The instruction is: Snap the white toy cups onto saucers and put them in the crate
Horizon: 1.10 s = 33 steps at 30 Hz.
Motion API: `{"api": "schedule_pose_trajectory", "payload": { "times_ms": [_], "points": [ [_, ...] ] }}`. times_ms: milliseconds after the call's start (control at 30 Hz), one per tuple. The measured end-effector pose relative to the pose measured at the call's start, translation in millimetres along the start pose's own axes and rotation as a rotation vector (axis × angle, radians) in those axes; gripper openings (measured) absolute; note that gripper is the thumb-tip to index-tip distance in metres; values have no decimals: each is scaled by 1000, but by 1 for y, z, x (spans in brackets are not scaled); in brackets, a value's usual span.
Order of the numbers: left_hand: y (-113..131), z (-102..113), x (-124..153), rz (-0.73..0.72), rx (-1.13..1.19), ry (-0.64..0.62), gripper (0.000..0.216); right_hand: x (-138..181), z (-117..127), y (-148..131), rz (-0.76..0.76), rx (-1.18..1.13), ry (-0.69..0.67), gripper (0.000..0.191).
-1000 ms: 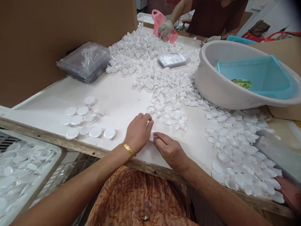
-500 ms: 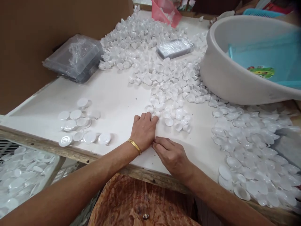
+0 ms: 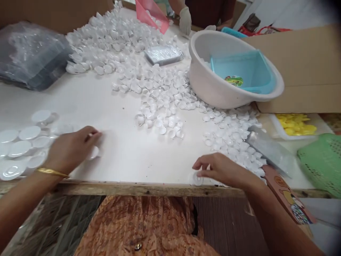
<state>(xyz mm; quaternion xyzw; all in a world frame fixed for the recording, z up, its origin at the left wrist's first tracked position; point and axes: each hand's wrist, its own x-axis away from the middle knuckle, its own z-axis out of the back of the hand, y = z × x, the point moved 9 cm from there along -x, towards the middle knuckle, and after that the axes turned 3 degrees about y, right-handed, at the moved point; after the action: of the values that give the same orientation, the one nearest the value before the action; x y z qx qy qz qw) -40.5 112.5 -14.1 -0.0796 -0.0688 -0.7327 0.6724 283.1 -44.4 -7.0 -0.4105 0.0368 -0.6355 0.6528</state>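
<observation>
My left hand (image 3: 70, 147) rests palm down near the table's front left, fingers curled over a small white plastic cap (image 3: 93, 153), beside a group of flat white round lids (image 3: 20, 142). My right hand (image 3: 222, 170) is at the front edge, its fingers pinched on a small clear plastic piece (image 3: 196, 179). A large heap of small white plastic cups (image 3: 160, 96) spreads across the middle and back of the white table (image 3: 119, 149).
A white basin (image 3: 213, 89) holding a blue tray stands at the right, a cardboard box (image 3: 301, 71) behind it. A plastic-wrapped pack (image 3: 29, 57) lies back left. Another person's gloved hand (image 3: 185, 19) and pink scoop (image 3: 151, 14) are at the far end. A green basket (image 3: 322, 163) sits right.
My hands have parted: the left has swung left toward the flat lids, the right has moved right along the front edge. The view has shifted to the right.
</observation>
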Motion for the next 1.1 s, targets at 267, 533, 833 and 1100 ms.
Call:
{"api": "schedule_pose_trajectory", "payload": {
  "times_ms": [267,533,833,1100],
  "points": [
    [-70,28,0,233,-59,155,33,4,-16,2,-31,266,109,5],
    [51,30,15,-360,333,251,24,-9,14,2,-112,-31,392,18],
    [192,10,19,-705,315,198,25,-24,15,-33,36,-314,684,13],
    [97,-28,16,-120,666,-305,30,-34,5,-84,491,-109,852,8]
  ]
}}
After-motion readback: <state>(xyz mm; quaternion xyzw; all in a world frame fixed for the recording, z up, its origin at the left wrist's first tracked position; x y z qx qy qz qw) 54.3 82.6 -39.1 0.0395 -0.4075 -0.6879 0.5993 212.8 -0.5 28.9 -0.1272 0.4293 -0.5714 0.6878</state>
